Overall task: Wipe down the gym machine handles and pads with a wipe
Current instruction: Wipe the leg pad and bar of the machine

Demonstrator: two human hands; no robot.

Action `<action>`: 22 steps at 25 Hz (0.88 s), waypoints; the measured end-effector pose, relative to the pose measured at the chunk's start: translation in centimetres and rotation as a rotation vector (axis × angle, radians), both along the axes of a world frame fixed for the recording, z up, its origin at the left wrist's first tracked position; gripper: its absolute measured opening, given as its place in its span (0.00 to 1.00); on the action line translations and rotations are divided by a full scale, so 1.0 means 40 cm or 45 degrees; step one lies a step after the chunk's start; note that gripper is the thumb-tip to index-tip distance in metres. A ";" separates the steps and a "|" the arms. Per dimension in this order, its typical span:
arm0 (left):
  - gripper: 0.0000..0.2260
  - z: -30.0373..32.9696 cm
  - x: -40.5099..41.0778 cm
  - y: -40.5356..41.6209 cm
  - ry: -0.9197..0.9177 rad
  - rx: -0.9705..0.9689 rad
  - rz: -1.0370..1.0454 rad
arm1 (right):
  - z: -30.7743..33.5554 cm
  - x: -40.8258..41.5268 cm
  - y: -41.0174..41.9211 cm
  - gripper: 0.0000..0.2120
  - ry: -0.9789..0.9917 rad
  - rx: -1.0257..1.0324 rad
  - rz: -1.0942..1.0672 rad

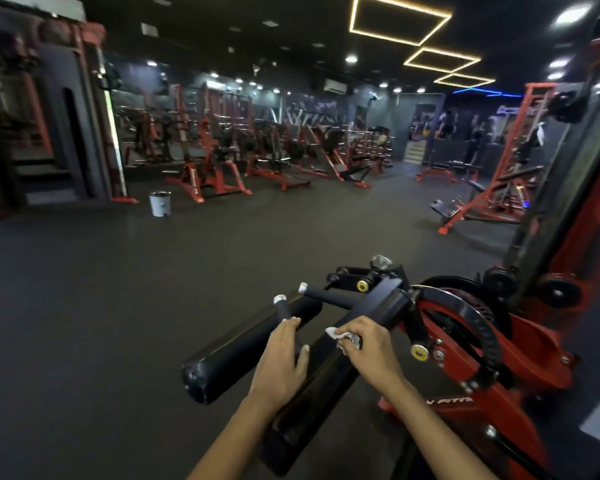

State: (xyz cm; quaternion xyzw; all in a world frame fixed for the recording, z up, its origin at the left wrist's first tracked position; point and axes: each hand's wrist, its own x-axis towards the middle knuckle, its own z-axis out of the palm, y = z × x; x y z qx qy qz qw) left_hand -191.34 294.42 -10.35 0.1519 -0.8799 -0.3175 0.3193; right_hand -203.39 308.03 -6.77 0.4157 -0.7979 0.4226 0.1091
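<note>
Right hand point(371, 351) pinches the crumpled white wipe point(343, 337) against the near black pad point(312, 386), just beside the red frame point(520, 344). Left hand point(281, 358) lies with loose fingers on the handle point(290, 323), between the near pad and the left roller pad point(243, 348).

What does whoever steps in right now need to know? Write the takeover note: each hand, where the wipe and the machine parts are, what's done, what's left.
Left hand: fingers laid along the near short black handle with the silver end cap, thumb on the other side; no firm grip shown.
Right hand: pinching the crumpled white wipe, pressing it on the long black padded bar.
The black cylindrical roller pad lies left of the hands; a second silver-capped black handle sits beyond.
Done: cannot tell which surfaces have been wiped.
Left: judging by the wipe's position, probably both handles, the roller pad and the rest of the bar.
</note>
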 end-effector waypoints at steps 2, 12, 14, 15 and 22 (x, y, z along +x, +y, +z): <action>0.25 -0.039 0.010 -0.019 -0.137 0.025 0.042 | -0.021 0.000 -0.045 0.09 0.039 0.081 0.087; 0.31 -0.132 0.007 0.008 -0.710 0.055 0.161 | -0.057 -0.160 -0.270 0.09 0.129 0.399 0.390; 0.32 -0.138 0.003 0.011 -0.738 0.064 0.171 | -0.074 -0.197 -0.339 0.09 0.182 0.414 0.432; 0.32 -0.141 0.003 0.011 -0.735 0.074 0.182 | -0.082 -0.210 -0.369 0.09 0.234 0.425 0.430; 0.27 -0.133 0.003 0.015 -0.735 0.104 0.223 | -0.158 -0.280 -0.466 0.11 0.334 0.590 0.426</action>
